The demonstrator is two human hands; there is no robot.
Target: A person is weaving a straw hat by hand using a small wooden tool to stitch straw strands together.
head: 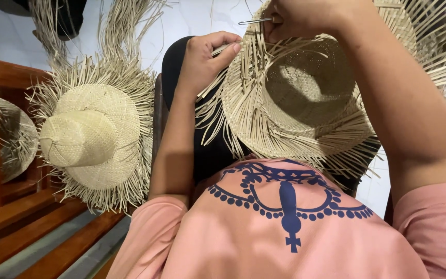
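Note:
A woven straw hat [305, 98] with loose, unfinished strands around its brim rests upside down on my lap, crown hollow facing me. My left hand [205, 57] pinches strands at the brim's left edge. My right hand [298, 18] is at the brim's top edge, holding a thin metal needle [254, 21] that points left. Both forearms frame the hat. My pink shirt with a dark blue print fills the lower part of the view.
A second straw hat [91, 134] with a fringed brim lies crown-up on a wooden bench [6, 217] to my left. Another woven piece [14, 137] sits behind the bench's wooden frame. More loose straw hangs at the top left and right.

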